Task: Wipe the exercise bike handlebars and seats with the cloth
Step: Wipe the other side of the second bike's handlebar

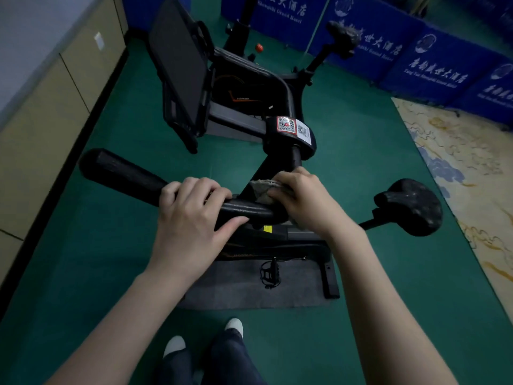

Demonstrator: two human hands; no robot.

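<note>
While the left hand (191, 215) curls over the handlebar (125, 175) at frame centre to steady it, the right hand (302, 201) clamps the cloth (263, 190) against the bar's middle for wiping.

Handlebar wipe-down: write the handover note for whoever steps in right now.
Left hand: grips the handlebar of the near bike, steadying it.
Right hand: holds the cloth bunched against the bar near the centre stem.
Near seat is off to the right, untouched by either hand. A second bike stands behind, its seat further back.
Done: cannot tell how much bar has been wiped.
Left: finish this handlebar out to its left end, then the near seat, then the second bike's bars and seat.
</note>
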